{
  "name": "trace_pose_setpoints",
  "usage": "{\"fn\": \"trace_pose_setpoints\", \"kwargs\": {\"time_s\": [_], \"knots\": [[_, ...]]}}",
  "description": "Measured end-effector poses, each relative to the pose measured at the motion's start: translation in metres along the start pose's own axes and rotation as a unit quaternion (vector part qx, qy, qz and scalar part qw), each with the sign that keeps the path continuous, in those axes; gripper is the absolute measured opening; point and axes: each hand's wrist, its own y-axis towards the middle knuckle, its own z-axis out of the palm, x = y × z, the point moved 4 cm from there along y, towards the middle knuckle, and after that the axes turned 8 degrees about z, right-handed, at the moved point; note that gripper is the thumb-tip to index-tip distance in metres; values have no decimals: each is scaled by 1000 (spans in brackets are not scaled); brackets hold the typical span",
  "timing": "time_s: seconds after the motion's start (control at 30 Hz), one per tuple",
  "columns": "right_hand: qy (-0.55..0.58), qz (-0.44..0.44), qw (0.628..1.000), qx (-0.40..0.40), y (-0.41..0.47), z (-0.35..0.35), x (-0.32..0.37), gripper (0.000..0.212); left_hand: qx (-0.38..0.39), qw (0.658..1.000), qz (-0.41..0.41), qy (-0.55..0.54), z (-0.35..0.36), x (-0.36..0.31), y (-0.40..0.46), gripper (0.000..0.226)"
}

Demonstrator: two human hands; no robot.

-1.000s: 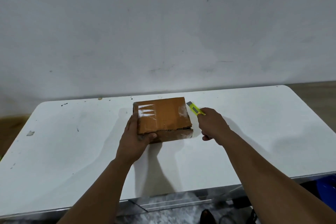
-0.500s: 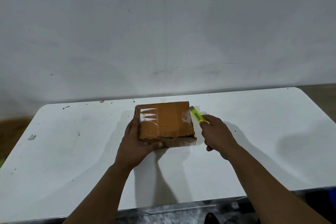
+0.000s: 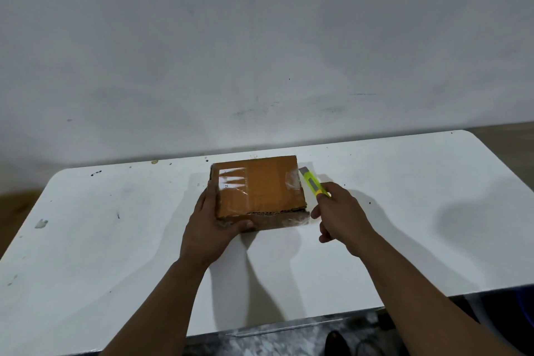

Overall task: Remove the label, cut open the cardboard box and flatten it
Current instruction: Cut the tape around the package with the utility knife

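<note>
Brown cardboard box [image 3: 260, 188] (glossy clear tape patches), yellow-green utility knife [image 3: 312, 182], white speckled table [image 3: 115, 254].

The box [image 3: 260, 186] is brown cardboard, matt on its top, with a ragged corrugated edge along its near side. Glossy clear tape [image 3: 233, 180] shines on the box's left part and right corner. The knife [image 3: 312, 183] beside the box has a yellow-green plastic body. The desk [image 3: 115, 254] under the box is smooth, white, lightly scuffed.
</note>
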Motion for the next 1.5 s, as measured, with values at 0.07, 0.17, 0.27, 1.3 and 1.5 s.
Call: {"fn": "trace_pose_setpoints", "kwargs": {"time_s": [0.07, 0.17, 0.27, 1.3, 1.5], "knots": [[-13, -3, 1000, 4, -1, 0, -2, 34, 8, 1000, 0, 4, 0, 2, 1, 129], [-43, -10, 999, 2, -2, -1, -3, 28, 12, 1000, 2, 4, -1, 2, 2, 128], [-69, -17, 997, -6, -3, -3, -3, 24, 9, 1000, 11, 2, -1, 0, 2, 129], [-212, -34, 977, 9, -28, -7, 4, 21, -4, 1000, 22, 2, 2, 1, 2, 124], [-230, -29, 973, 12, -33, -3, 3, 20, 3, 1000, 22, 4, 1, 3, 1, 124]]}}
